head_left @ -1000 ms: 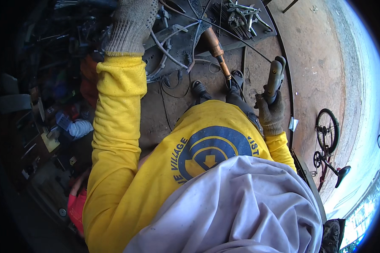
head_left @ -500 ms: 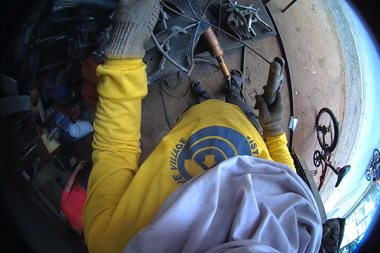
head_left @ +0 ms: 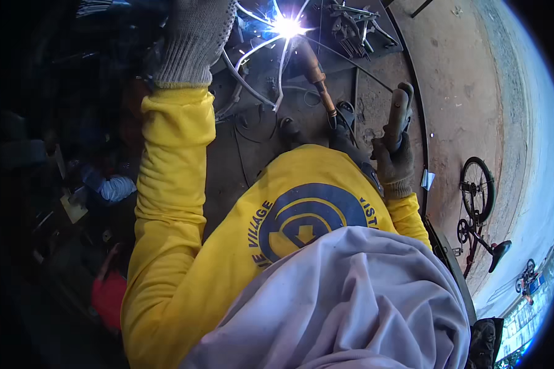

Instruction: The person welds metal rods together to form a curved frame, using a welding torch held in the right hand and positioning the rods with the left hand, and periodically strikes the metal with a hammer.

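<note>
My right hand, in a grey knit work glove, is wrapped around a welding electrode holder. A thin welding rod runs from its jaws up and left to a bright white arc. The arc burns where several curved metal bars meet in a spider-like piece over the worktable. Glare hides the joint itself. My left hand, also gloved, is at the top beside the bars' left side. Its fingers are cut off by the picture's edge, so what they hold or touch cannot be seen.
A dark worktable carries locking pliers and a bundle of rods. A brown tapered object shows below the arc. Cables lie on the floor near my feet. A bicycle stands at right; a person in red is lower left.
A bright arc with sparks has flared at the rod's tip, and the surroundings look darker. Both of my hands have stayed almost in place.
</note>
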Demonstrator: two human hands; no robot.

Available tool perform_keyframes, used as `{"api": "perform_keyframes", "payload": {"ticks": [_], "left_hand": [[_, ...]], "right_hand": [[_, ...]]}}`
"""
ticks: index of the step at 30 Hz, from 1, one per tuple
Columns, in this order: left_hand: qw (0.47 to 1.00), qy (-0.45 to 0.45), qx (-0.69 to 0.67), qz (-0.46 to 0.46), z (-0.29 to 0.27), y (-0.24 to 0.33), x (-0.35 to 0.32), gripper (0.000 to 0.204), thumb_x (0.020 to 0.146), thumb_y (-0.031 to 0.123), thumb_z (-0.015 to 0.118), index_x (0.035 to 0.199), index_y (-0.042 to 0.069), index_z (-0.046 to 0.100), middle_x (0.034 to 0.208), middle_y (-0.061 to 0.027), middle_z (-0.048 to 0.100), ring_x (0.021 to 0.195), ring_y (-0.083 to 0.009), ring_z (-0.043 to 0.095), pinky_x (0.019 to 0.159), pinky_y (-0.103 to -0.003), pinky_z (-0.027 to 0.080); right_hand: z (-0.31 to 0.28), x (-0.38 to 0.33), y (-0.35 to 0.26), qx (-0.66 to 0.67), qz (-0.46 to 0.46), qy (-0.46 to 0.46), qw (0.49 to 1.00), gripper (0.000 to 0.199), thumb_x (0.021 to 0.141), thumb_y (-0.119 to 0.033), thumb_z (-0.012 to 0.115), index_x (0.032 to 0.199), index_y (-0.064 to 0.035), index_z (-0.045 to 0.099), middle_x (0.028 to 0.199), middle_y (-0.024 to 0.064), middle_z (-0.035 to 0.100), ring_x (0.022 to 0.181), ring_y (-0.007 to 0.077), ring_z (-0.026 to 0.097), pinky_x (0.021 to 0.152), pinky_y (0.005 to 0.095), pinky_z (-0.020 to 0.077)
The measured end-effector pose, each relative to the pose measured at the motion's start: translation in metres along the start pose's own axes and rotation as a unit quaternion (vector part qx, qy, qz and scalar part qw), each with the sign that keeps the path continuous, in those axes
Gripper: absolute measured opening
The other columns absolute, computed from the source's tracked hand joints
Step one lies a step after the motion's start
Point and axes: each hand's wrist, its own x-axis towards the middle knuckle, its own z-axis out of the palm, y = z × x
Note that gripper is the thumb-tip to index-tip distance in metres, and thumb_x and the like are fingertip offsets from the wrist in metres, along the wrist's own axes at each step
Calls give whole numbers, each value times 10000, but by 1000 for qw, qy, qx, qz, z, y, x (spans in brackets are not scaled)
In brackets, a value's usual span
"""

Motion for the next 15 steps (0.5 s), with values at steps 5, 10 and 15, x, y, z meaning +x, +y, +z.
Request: {"api": "perform_keyframes", "payload": {"ticks": [5, 10, 15], "left_hand": [[990, 24, 108, 82, -3, -4, 1, 335, 1030, 342, 596, 1145, 39, 684, 972, -41, 661, 907, -118, 585, 787, -288, 493], [998, 8, 53, 23, 3, 13, -6, 293, 1020, 303, 617, 1115, 38, 696, 825, 33, 572, 721, -81, 490, 652, -252, 437], [998, 22, -61, -10, 3, -13, 9, 314, 1022, 306, 619, 1146, 31, 704, 899, 25, 583, 766, -89, 483, 686, -270, 442]], "right_hand": [[2, 4, 15, -15, -110, 32, 993, 363, 927, -147, 733, 1236, -10, 601, 879, 31, 672, 683, 90, 635, 618, 249, 530], [-3, 1, 16, -54, -89, 31, 994, 493, 891, -204, 782, 1263, 42, 575, 998, 126, 697, 837, 196, 684, 753, 319, 546], [-1, -1, -8, -6, -11, 14, 1000, 456, 898, -165, 769, 1260, 35, 575, 906, 89, 690, 742, 169, 671, 674, 293, 542]]}}
